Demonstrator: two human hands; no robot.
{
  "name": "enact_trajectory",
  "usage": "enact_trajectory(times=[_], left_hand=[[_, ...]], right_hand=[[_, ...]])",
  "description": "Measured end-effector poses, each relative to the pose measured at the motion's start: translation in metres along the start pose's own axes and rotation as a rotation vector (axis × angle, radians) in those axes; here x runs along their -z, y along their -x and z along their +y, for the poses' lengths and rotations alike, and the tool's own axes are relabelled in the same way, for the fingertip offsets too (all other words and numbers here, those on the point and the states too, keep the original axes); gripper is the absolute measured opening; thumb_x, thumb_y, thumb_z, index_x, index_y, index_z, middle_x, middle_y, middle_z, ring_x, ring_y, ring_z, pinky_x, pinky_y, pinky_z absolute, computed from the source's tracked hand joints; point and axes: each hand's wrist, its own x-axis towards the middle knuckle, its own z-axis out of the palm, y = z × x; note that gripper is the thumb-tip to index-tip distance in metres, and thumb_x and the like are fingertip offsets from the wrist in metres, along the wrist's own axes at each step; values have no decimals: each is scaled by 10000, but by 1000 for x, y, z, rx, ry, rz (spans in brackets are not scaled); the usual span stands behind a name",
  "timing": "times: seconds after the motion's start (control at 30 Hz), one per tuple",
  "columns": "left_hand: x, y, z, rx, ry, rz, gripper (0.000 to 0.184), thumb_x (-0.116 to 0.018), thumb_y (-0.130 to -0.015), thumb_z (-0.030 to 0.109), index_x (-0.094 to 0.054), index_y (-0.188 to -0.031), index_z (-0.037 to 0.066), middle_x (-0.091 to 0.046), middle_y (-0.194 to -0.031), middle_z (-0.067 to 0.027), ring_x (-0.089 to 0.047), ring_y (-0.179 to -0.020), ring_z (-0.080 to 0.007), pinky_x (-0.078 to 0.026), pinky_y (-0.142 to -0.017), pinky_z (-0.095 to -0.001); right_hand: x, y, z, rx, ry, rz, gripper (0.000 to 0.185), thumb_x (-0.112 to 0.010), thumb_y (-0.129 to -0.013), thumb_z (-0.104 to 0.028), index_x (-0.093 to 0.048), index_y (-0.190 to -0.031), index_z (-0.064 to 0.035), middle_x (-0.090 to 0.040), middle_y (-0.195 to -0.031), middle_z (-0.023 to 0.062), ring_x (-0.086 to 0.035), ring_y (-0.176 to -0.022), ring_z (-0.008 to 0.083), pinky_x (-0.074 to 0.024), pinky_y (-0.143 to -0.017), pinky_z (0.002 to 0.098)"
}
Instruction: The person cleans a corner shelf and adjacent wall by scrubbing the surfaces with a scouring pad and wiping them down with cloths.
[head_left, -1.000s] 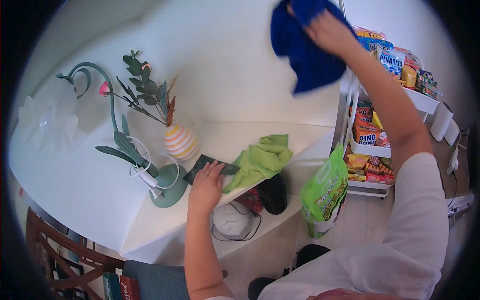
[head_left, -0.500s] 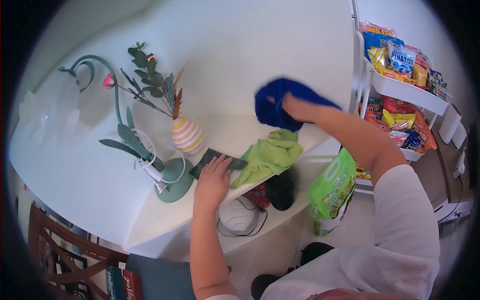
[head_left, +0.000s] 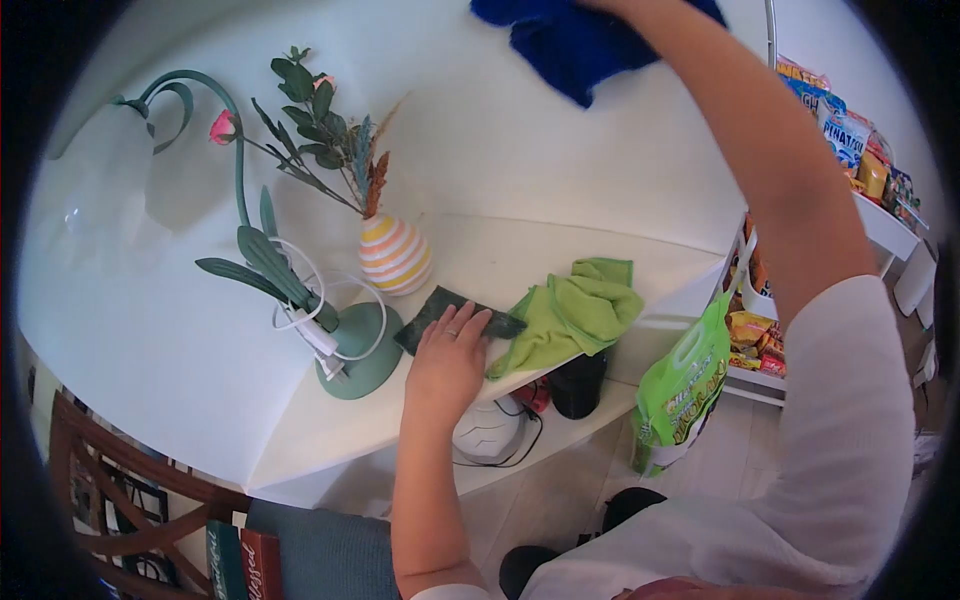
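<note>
My left hand (head_left: pixel 452 352) lies flat, fingers stretched out, on a dark green folded cloth (head_left: pixel 437 303) on the white shelf. Just right of it, a crumpled light green cloth (head_left: pixel 575 310) rests at the shelf's front edge. A dark blue cloth (head_left: pixel 578 48) is up against the white wall at the top of view, with my right hand (head_left: pixel 615 5) on it. The frame's upper edge cuts off most of that hand, and its fingers are barely visible. Left of my left hand stands the green base of a flower-shaped lamp (head_left: pixel 362 350), its white cable looped round the stem.
A striped vase (head_left: pixel 396 256) with artificial stems stands behind the cloths. Below, a lower shelf holds a black container (head_left: pixel 578 385) and a white rounded object (head_left: pixel 487 430). A green bag (head_left: pixel 685 390) and a snack-filled white cart (head_left: pixel 885 228) are at right; a wooden chair (head_left: pixel 150 470) is lower left.
My right hand has carried the blue cloth upward along the wall, away from the shelf. My left hand stays on the dark green cloth while the view has shifted slightly.
</note>
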Motion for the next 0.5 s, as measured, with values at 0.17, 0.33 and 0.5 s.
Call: enact_trajectory(times=[0.17,0.33,0.5], left_hand=[[2,1,3,9,20,8,322,-530,-846,114,-557,-1164,72,-532,-1268,-133,-461,-1208,-330,-356,-1018,-417],[2,0,2,15,31,6,318,-528,-845,107,-561,-1160,73,-535,-1267,-129,-463,-1207,-327,-359,-1016,-415],[1,1,1,6,32,8,306,-518,-859,130,-563,-1157,84,-540,-1263,-122,-475,-1202,-312,-357,-1015,-423]], right_hand=[[-63,67,-96,242,-65,-23,505,-471,-859,-234,-412,-1356,-168,-661,-884,67,-599,-908,193,-438,-717,389],[-91,168,-173,257,-895,-654,225,-482,-810,-142,-633,-945,-45,-574,-1116,172,-545,-1015,317,-429,-859,402],[-148,181,-175,569,-952,-692,481,-456,-865,-76,-405,-1340,-19,-365,-1400,184,-339,-1295,306,-272,-1081,374]])
